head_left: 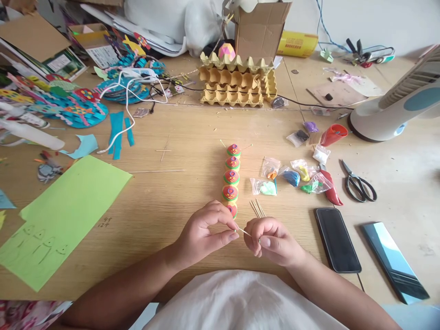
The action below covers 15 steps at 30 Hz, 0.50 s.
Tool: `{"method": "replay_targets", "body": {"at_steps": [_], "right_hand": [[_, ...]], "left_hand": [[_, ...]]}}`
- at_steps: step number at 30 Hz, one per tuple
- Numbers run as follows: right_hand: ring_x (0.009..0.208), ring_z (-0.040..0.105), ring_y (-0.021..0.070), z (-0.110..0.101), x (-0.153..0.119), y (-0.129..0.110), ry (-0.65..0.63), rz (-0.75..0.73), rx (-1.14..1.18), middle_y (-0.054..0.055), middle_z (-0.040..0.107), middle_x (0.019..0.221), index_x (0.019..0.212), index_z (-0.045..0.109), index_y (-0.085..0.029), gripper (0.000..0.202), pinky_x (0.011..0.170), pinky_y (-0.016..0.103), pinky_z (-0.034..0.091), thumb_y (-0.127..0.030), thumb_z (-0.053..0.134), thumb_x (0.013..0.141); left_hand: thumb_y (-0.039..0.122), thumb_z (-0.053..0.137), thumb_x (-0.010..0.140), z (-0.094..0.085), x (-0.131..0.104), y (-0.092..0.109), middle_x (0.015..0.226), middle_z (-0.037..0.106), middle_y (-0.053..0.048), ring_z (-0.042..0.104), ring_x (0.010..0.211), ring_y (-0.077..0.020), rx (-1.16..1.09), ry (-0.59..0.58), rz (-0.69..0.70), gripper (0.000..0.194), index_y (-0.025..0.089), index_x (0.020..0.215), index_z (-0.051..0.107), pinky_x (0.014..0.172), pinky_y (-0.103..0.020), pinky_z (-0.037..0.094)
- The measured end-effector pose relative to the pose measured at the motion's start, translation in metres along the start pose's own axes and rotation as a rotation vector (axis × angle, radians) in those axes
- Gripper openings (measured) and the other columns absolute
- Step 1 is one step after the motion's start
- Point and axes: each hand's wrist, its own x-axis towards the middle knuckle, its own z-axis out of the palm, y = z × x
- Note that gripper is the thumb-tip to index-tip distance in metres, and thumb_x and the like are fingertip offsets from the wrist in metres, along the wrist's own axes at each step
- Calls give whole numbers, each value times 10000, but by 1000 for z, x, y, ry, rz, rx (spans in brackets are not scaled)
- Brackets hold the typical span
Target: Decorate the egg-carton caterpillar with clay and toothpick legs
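Note:
My left hand (206, 233) and my right hand (273, 240) meet near the table's front edge, both pinching one thin toothpick (244, 232) between fingertips. Just beyond my left fingers lies a row of several round clay pieces (232, 178), green and orange with red tops, lined up away from me; the nearest one is partly hidden by my fingers. A small bundle of toothpicks (257, 208) lies on the wood just above my right hand.
Small bags of coloured clay (292, 176) lie right of the row, with scissors (359, 183), a black phone (337, 239) and a dark mirror-like slab (394, 261). Green paper (65, 215) lies left. Egg cartons (237, 82), a cardboard box, a fan (395, 107) and paper crafts sit behind.

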Motion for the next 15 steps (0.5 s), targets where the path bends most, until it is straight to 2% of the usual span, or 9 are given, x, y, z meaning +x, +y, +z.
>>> {"method": "replay_targets", "body": {"at_steps": [6,15], "right_hand": [[627,552,112,0,0,-1,-34,-39,9,9,616,709,848,723,-183,184,579,222,463,-336,695,945],[621,540,123,1,0,-2,-2,-17,-71,-5,572,639,774,679,-182,283,568,230,457,-421,714,922]], "left_hand": [[157,747,887,-1,0,-1,839,678,-19,614,862,-159,11,2,20,67,207,887,703,842,-312,509],[172,734,895,0,2,2,824,689,-23,618,851,-166,16,4,37,47,206,880,707,845,-327,520]]}}
